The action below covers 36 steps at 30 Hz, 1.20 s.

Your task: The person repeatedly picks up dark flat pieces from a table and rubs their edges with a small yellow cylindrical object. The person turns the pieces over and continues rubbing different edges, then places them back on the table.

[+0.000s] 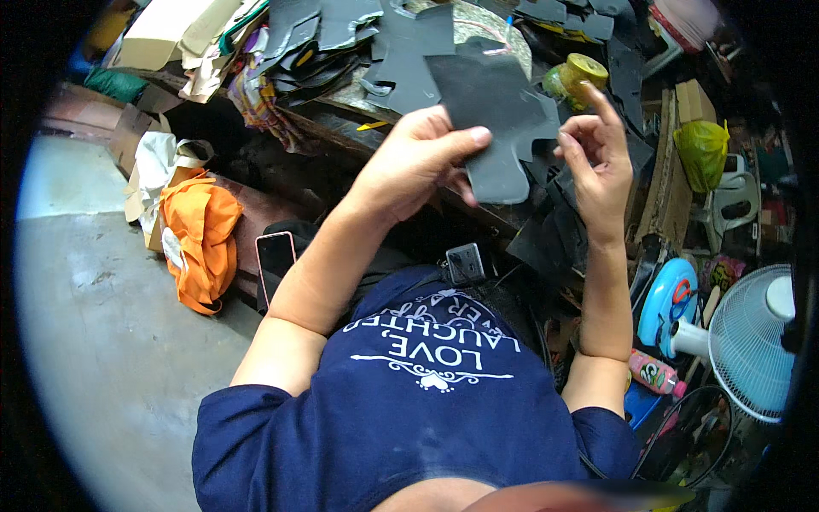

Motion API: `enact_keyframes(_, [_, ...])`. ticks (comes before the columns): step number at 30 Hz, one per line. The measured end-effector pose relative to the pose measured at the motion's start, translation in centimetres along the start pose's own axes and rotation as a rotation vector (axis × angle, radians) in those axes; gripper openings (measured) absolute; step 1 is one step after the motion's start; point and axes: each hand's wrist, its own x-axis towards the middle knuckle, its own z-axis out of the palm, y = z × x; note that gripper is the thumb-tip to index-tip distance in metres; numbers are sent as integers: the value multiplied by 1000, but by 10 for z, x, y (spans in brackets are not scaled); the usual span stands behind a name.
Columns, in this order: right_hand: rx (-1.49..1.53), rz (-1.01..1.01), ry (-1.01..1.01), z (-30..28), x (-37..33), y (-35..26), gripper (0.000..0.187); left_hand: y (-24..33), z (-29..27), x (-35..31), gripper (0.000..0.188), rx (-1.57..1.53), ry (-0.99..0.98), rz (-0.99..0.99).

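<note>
My left hand [416, 155] grips a flat, black, leather-like cut piece [499, 107], thumb on top and fingers beneath it. The piece has an irregular outline with a rounded lower end, and is held up over the cluttered work table. To its right, my right hand [600, 158] is raised beside the edge, apart from the piece. Its index finger points upward, the other fingers are bent and the thumb stands away from them; nothing shows in it. Behind that hand sits a yellow roll of tape [587, 75].
Stacked black cut pieces [311, 64] cover the table's far left. An orange cloth bag [200, 235] hangs at the left beside a phone [275, 256]. At the right are a fan [755, 341], a yellow-green plastic bag [702, 154] and a pink bottle [655, 373].
</note>
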Motion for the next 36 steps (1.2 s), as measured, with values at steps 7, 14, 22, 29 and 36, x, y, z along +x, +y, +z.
enact_keyframes(7, [129,85,-177,-1,-16,-7,39,-2,2,4,29,-42,25,24])
enact_keyframes(14, [0,28,-133,7,-18,-4,37,-2,6,4,27,12,-1,55])
enact_keyframes(22, [-58,-118,-261,5,-17,-5,30,-7,2,9,25,167,77,136])
enact_keyframes(29, [-159,-234,-177,-1,-13,-9,36,-8,3,13,22,229,119,223])
enact_keyframes(36, [46,-108,-290,1,-15,-4,42,-7,2,18,25,162,81,241])
